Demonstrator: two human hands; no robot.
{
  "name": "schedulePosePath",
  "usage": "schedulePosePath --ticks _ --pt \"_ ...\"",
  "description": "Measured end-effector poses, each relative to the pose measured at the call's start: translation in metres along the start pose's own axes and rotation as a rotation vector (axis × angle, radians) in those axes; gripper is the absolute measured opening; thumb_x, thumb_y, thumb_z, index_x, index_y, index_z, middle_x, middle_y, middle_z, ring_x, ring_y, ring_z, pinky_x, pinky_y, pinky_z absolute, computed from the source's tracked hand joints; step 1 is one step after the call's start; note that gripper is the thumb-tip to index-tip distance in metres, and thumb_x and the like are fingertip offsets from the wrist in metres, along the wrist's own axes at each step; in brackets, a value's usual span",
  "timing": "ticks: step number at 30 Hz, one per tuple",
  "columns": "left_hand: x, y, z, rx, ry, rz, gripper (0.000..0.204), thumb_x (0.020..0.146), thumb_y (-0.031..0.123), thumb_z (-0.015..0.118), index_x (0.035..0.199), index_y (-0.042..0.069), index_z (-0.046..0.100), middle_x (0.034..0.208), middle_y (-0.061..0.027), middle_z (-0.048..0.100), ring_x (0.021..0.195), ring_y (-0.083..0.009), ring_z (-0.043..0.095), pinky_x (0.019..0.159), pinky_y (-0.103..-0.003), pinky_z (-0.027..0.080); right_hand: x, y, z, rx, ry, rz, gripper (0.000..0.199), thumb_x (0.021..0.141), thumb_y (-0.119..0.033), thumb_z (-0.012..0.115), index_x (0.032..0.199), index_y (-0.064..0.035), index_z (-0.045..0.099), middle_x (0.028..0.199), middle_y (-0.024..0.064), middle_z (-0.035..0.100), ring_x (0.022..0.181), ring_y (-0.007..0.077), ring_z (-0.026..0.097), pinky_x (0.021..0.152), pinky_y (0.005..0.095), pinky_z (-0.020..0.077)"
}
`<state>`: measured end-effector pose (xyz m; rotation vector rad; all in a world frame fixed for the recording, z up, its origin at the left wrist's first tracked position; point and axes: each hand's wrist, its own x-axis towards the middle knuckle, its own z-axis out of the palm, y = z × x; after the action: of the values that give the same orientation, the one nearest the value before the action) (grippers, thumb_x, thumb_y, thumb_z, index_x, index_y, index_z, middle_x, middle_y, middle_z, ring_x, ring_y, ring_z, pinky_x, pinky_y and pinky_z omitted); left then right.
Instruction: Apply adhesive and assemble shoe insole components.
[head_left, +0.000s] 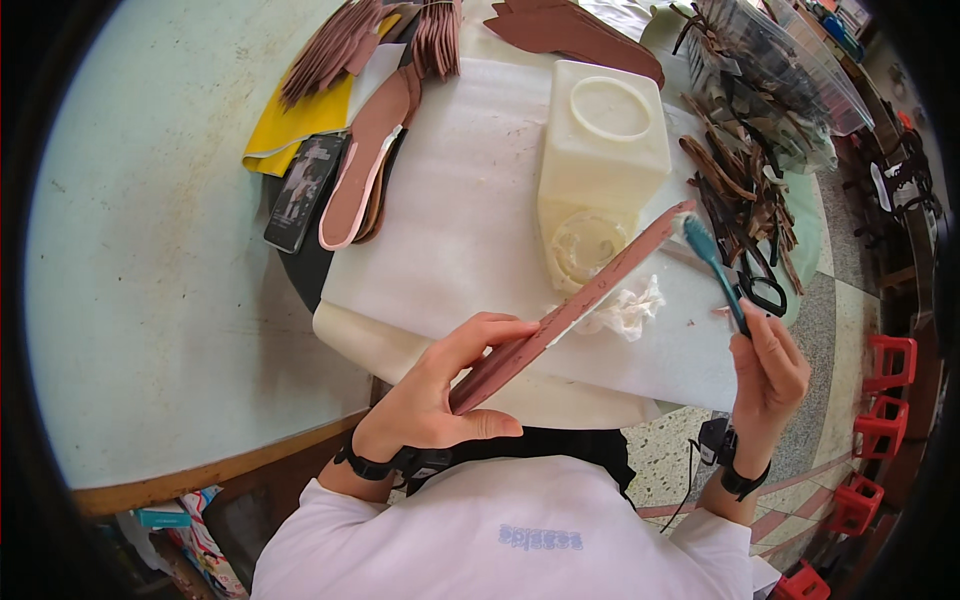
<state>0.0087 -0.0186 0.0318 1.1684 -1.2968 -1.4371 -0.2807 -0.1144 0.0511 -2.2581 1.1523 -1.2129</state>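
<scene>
My left hand [435,385] is closed around the near end of a reddish-brown shoe insole [610,278], tilted up and seen nearly edge-on. Whether it is one piece or several pressed together, I cannot tell. White paste shows along its lower edge and at its far tip. A teal toothbrush [712,262] is pinched in my right hand [770,372], its bristle end touching or very near that tip. Behind the insole stands a cream plastic container [605,150] with a round opening smeared with pale paste. Crumpled white tissue [632,312] lies beside it.
Brown insoles [378,118] lie at the left beside a black phone [305,192] and yellow sheet [270,125]. More insoles [575,35] are at the back. Dark scraps [745,185], black scissors [765,290] and a clear plastic basket [790,60] are at the right.
</scene>
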Motion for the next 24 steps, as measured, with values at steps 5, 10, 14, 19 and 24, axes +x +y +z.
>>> schedulePosePath --ticks 5,10,14,19,24 --pt "-0.001 0.002 0.001 0.0 0.03 -0.004 0.078 0.061 0.022 0.083 0.128 0.006 0.046 0.125 -0.0058 0.045 0.103 -0.0159 0.049 0.083 -0.027 0.038 -0.008 -0.017 0.006 -0.009 -0.13 -0.088 0.032 0.071 0.007 0.065 0.103 0.0024 0.065 0.071 0.0101 0.059 0.053 0.0168 0.053 0.047 0.024 0.0391" --pt "0.001 -0.004 0.001 0.02 0.027 0.008 0.075 0.063 0.02 0.081 0.128 0.006 0.046 0.123 -0.0047 0.046 0.105 -0.0162 0.048 0.085 -0.027 0.037 -0.015 -0.028 0.017 0.092 -0.24 -0.161 0.036 0.066 0.005 0.068 0.101 -0.0001 0.067 0.071 0.0088 0.06 0.05 0.0169 0.054 0.044 0.0246 0.0387" --pt "0.002 -0.005 0.001 0.022 0.037 0.03 0.075 0.062 0.019 0.08 0.128 0.006 0.046 0.121 -0.0045 0.047 0.104 -0.016 0.047 0.086 -0.028 0.037 -0.019 -0.03 0.018 0.106 -0.231 -0.154 0.036 0.066 0.006 0.068 0.101 -0.0002 0.066 0.07 0.0089 0.06 0.05 0.0167 0.054 0.044 0.0243 0.0384" --pt "-0.001 -0.006 0.0 0.003 0.029 0.02 0.076 0.061 0.018 0.081 0.128 0.006 0.046 0.121 -0.0043 0.047 0.103 -0.0154 0.048 0.083 -0.027 0.037 -0.018 -0.024 0.021 0.119 -0.253 -0.077 0.035 0.067 0.006 0.066 0.102 0.0016 0.066 0.069 0.0097 0.058 0.053 0.0186 0.054 0.047 0.0236 0.0386" --pt "0.0 -0.005 -0.001 0.004 0.017 0.019 0.077 0.061 0.02 0.082 0.128 0.006 0.046 0.121 -0.0041 0.046 0.101 -0.0152 0.048 0.081 -0.027 0.038 -0.015 -0.014 0.01 0.065 -0.125 0.017 0.032 0.069 0.006 0.064 0.101 0.0036 0.065 0.07 0.0113 0.057 0.053 0.0173 0.054 0.046 0.0249 0.0377"
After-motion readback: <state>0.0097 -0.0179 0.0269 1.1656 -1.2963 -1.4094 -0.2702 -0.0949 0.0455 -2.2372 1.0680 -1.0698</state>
